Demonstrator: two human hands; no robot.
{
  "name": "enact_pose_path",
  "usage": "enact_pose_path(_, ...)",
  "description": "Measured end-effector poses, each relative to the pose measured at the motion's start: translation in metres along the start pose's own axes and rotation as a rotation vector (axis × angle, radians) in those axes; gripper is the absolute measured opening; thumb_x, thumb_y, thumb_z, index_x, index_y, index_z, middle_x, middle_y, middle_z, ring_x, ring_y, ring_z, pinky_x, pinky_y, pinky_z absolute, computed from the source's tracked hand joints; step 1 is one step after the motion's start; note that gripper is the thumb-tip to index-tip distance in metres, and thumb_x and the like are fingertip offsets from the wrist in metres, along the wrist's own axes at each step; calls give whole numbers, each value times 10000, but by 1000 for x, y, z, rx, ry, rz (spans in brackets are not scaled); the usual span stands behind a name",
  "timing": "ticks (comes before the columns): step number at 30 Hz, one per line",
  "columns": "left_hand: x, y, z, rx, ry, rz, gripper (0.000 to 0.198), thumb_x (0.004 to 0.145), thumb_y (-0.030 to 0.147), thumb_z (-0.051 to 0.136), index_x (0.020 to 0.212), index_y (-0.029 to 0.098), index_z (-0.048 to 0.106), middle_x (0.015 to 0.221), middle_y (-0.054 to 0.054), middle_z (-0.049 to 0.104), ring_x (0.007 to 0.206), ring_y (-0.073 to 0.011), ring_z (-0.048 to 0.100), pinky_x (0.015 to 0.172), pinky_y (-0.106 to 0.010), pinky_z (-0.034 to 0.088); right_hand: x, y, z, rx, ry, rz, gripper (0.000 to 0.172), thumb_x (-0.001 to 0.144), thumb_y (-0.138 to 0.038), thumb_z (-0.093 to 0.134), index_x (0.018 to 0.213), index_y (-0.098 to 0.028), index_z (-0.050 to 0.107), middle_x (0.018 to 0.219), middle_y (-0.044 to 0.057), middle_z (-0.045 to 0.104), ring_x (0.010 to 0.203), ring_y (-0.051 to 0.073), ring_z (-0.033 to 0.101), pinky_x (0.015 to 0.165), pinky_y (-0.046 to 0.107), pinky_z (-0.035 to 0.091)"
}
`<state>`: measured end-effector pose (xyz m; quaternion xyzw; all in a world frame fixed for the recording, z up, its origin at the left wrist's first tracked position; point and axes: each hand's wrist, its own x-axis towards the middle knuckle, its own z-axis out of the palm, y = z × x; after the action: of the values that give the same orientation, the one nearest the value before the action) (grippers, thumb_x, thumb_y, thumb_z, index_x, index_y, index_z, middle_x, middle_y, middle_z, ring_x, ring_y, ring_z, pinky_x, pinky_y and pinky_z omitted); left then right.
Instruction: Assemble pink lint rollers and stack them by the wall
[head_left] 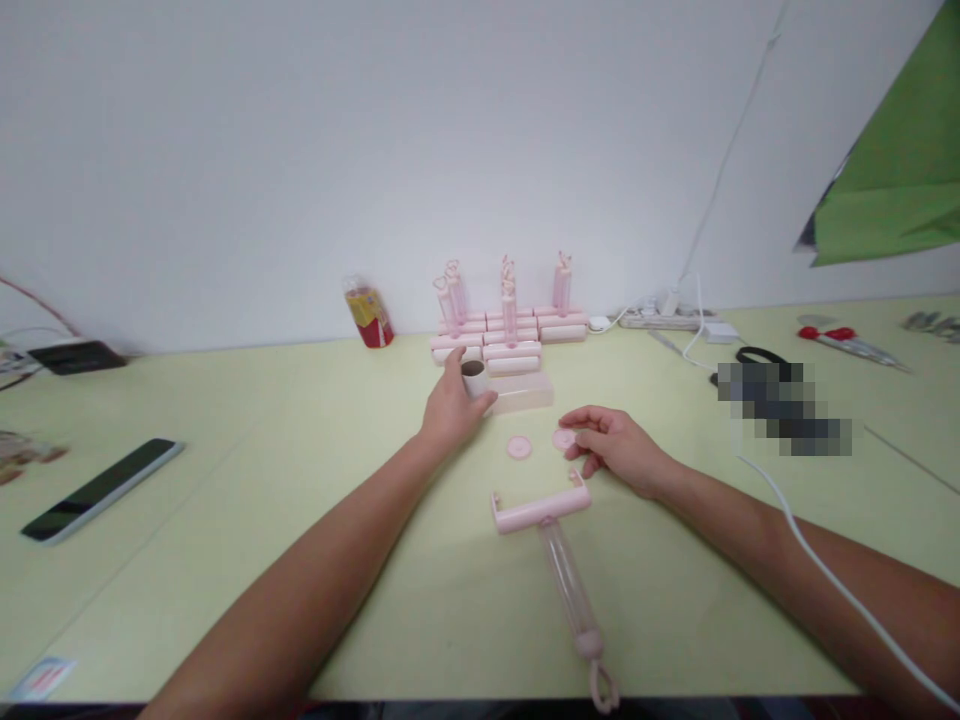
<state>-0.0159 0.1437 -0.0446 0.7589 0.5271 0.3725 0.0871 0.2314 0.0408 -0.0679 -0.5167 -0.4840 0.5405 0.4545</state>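
Observation:
My left hand point(454, 402) is closed around a white paper roll point(474, 384) that stands upright, its dark hollow core facing up. Beside the roll lies a translucent pale pink cover point(523, 393). The fingers of my right hand point(619, 447) are curled at the rim of a pink round cap point(564, 439), low over the table. A second pink cap point(519, 447) lies flat between my hands. Nearer to me is a pink lint roller handle point(566, 570), its U-shaped frame bare, with a clear grip and a loop at the end.
Behind my hands, several assembled pink lint rollers point(512, 335) are piled by the wall. A red and yellow packet point(370, 315) stands left of them. A phone point(103, 490) lies left; scissors point(825, 333), a power strip point(667, 318) and a white cable point(799, 530) are right.

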Motion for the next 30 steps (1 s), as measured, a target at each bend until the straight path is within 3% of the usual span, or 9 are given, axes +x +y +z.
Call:
enact_pose_path(6,5,-2,7,2,-28,90,801,787,303,712,1465,205,298,1375,-142,548,1219,-303,557,1022,-428,436,-1,-3,0,-19,-6,-6,282,741,-139,609,1023,-143,631,815,43,699,489,82,592,407,182,510)
enact_pose_path(17,21,0,17,-30,-39,112,734,777,271,713,1419,202,365,1347,-136,563,1201,-291,562,1029,-430,431,-1,-4,0,-17,9,9,278,747,-158,640,1025,-150,639,810,42,704,496,84,600,405,173,508)
enact_pose_path(24,16,-1,19,-96,-6,118,859,744,289,744,1466,216,283,1426,-149,447,1204,-277,537,1002,-411,455,-2,-6,1,-12,16,2,273,737,-180,663,1008,-151,648,863,59,705,564,105,632,418,184,522)
enact_pose_path(30,2,0,11,-40,55,111,920,723,373,762,1479,206,264,1390,-162,436,1051,-248,591,878,-386,513,-1,-6,1,-12,17,-10,279,724,-165,656,1003,-150,649,875,64,705,579,111,628,423,194,534)
